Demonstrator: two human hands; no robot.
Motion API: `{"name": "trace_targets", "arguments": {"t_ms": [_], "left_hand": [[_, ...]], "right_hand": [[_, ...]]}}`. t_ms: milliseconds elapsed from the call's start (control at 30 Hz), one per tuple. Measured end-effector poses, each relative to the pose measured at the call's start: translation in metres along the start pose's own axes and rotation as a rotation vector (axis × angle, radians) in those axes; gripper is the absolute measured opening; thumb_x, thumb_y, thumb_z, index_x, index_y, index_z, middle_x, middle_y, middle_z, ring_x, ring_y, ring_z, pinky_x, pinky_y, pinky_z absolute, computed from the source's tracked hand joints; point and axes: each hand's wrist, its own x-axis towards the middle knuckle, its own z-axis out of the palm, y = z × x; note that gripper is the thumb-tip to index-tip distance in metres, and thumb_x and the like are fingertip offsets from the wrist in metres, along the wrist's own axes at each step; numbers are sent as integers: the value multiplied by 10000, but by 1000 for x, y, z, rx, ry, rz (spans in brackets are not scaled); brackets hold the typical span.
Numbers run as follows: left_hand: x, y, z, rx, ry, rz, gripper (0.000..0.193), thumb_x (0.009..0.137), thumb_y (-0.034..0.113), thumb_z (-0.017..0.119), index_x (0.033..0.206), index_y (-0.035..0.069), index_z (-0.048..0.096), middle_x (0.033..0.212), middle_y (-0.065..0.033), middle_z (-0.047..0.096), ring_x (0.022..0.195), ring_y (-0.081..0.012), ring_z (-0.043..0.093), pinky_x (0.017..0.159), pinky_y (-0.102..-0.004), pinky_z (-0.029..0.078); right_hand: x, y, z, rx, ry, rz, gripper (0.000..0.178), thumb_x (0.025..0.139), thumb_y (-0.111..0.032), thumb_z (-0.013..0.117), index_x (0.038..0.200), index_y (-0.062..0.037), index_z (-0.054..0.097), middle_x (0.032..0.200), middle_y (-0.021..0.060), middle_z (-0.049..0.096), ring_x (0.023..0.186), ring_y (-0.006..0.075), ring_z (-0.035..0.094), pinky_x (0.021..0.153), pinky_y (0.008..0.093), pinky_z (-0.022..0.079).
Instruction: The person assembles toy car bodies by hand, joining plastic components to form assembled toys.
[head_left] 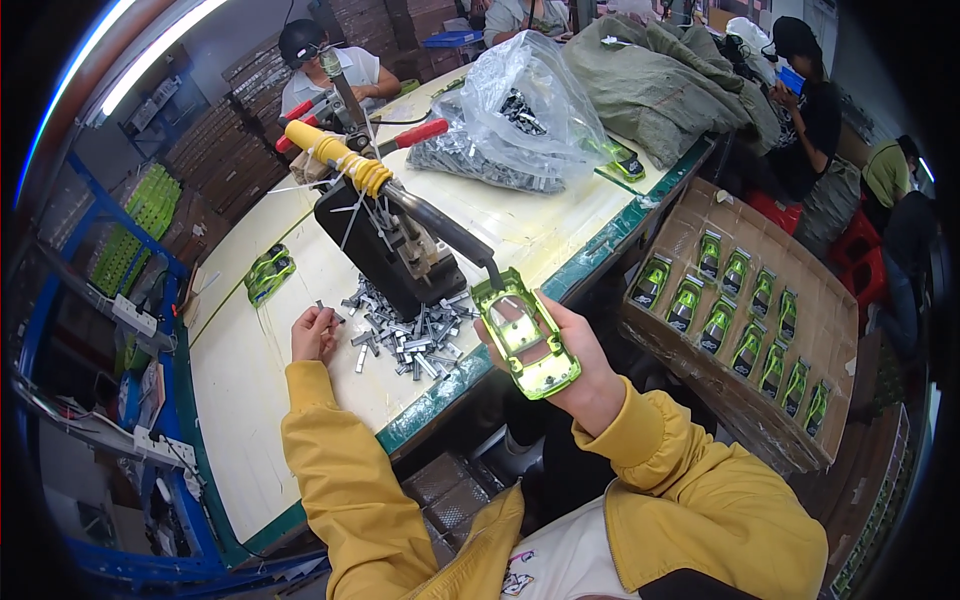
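My right hand grips a bright green toy car body shell, its hollow inside turned up. The shell's far end is right beneath the tip of a dark metal arm on a bench-top hand press, whose lever is wrapped in yellow. On the table, my left hand has thumb and fingers pinched together around a small grey piece. Beside it spreads a loose pile of small grey metal-looking pieces, heaped around the foot of the press. Another green car shell lies further left.
A cardboard box to the right holds rows of green car shells. Clear plastic bags with grey pieces and a grey-green cloth cover the table's far side. People sit beyond the table. Blue metal shelving stands left.
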Motion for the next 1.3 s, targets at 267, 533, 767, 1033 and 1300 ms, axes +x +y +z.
{"name": "trace_targets", "arguments": {"t_ms": [267, 533, 767, 1033, 1300], "left_hand": [[1, 1, 3, -88, 27, 0, 179, 815, 225, 474, 817, 56, 534, 669, 3, 515, 521, -47, 423, 380, -156, 303], [3, -6, -8, -54, 15, 8, 157, 794, 163, 510, 852, 29, 569, 722, -9, 545, 536, -51, 446, 401, -159, 345], [8, -9, -1, 1, 30, 21, 162, 778, 142, 528, 850, 3, 570, 696, -15, 542, 500, -49, 441, 393, -157, 343], [12, -7, 4, -7, 93, 33, 101, 753, 97, 549, 805, 12, 537, 658, -44, 551, 464, -71, 457, 396, -164, 376], [3, -5, 4, -89, 51, 61, 227, 747, 40, 539, 968, 8, 498, 705, -53, 565, 556, -85, 511, 390, -169, 402]], "right_hand": [[-5, 3, 7, 29, -5, 35, 318, 857, -223, 320, 1058, 1, 421, 1033, 141, 470, 958, 291, 457, 727, 378, 439], [-6, 7, 11, 81, -43, 54, 330, 858, -244, 321, 1062, -5, 421, 1044, 134, 464, 958, 287, 457, 726, 383, 441], [-9, 5, 14, 77, -53, 7, 337, 855, -254, 326, 1059, -4, 420, 1039, 139, 469, 963, 296, 456, 735, 387, 440], [-14, 5, 27, 34, 46, -25, 322, 868, -238, 283, 982, 13, 448, 895, 153, 528, 794, 237, 542, 650, 339, 475], [-6, 6, 8, 67, -93, 16, 336, 858, -236, 302, 1054, 14, 411, 1004, 161, 485, 913, 302, 494, 667, 379, 487]]}}
